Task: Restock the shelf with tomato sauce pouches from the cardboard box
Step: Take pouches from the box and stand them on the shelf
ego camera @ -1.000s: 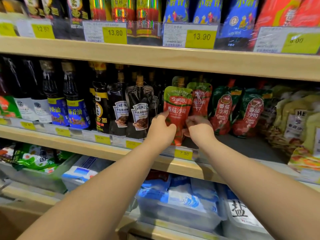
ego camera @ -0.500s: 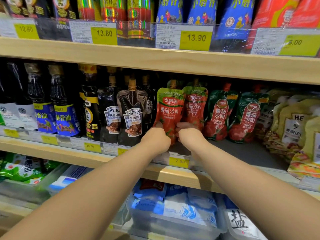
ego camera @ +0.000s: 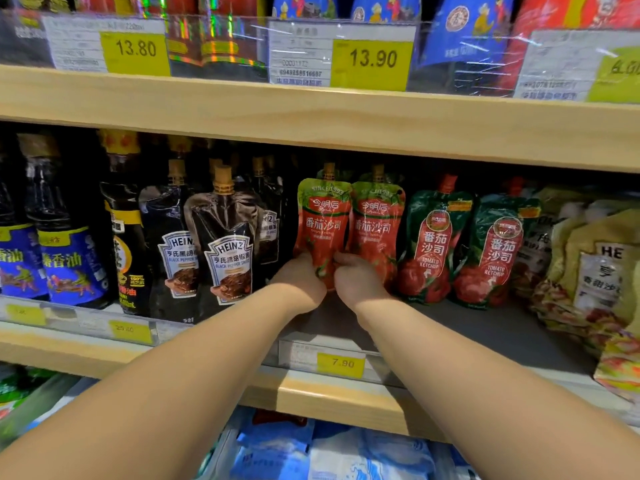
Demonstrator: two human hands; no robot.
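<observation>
Pouch (ego camera: pixel 323 226) btwn both hands (ego camera: pixel 329 278)

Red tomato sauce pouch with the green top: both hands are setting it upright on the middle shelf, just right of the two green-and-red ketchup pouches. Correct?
Not quite. The head view shows the red tomato sauce pouch with the green top left of the green-and-red ketchup pouches, not right. Left hand and right hand do hold its base, upright on the wooden middle shelf.
</observation>
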